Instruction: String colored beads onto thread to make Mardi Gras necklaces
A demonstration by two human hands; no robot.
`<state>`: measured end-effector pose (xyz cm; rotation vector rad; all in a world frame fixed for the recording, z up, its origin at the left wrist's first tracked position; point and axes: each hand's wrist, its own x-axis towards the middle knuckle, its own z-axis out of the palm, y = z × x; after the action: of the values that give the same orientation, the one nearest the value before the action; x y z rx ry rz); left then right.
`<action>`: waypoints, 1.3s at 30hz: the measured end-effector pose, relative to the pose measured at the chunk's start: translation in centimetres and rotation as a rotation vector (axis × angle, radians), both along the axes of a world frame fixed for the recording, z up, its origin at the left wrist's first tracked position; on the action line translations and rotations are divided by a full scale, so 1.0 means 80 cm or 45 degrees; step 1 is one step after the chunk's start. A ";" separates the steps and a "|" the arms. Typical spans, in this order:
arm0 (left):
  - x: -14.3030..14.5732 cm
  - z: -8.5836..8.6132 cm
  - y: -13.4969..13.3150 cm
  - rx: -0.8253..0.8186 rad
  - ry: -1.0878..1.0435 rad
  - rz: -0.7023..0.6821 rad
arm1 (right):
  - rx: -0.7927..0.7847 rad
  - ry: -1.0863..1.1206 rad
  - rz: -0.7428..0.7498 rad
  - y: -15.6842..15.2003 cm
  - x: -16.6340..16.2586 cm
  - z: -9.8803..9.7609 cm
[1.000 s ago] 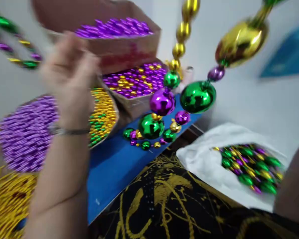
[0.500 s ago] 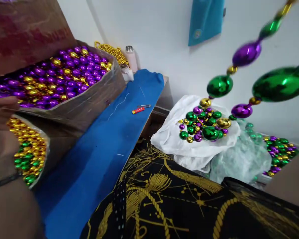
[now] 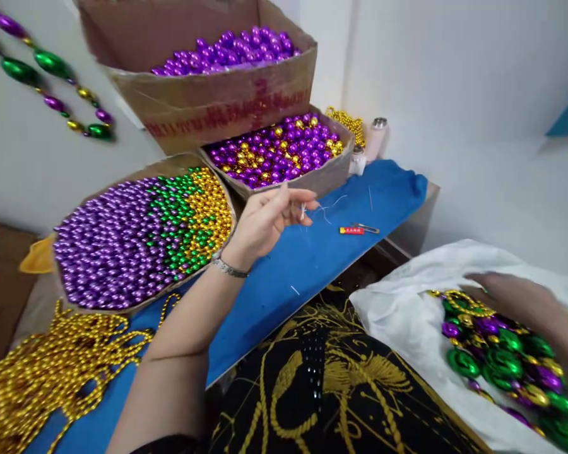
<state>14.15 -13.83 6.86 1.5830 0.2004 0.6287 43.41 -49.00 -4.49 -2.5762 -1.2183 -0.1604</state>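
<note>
My left hand [image 3: 267, 217] is raised over the blue cloth [image 3: 284, 271], its fingertips pinched on a thin white thread [image 3: 324, 208] that trails to the right. My right hand [image 3: 506, 296] is blurred and lies low over a heap of green, purple and gold bead strands [image 3: 497, 356] inside a white bag [image 3: 402, 315]; its fingers cannot be made out. Just left of my left hand, a round cardboard tray [image 3: 137, 173] holds loose purple, green and gold beads.
Two cardboard boxes are stacked behind: the upper one [image 3: 218, 104] holds purple beads, the lower one [image 3: 324, 180] purple and gold. Gold bead strings [image 3: 52, 372] pile at the lower left. A small red tool [image 3: 351, 230] lies on the cloth. A bead strand [image 3: 52, 69] hangs on the wall.
The large bead strand that hung in front of the camera is gone from the air. My right hand has dropped to the bag's heap. My left hand now pinches a thread over the cloth.
</note>
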 end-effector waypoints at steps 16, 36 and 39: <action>-0.030 -0.093 -0.007 -0.182 0.126 0.125 | 0.438 0.939 0.690 0.219 -0.093 0.020; -0.219 -0.239 -0.034 0.346 1.112 0.809 | -0.127 0.183 1.368 0.385 -0.221 -0.095; -0.241 -0.240 -0.043 0.493 1.179 0.842 | -0.211 0.043 1.554 0.425 -0.236 -0.111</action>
<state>-5.16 -17.29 -12.35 2.1047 1.4007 0.3852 24.54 -15.04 -13.34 -1.4881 -2.5579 0.2493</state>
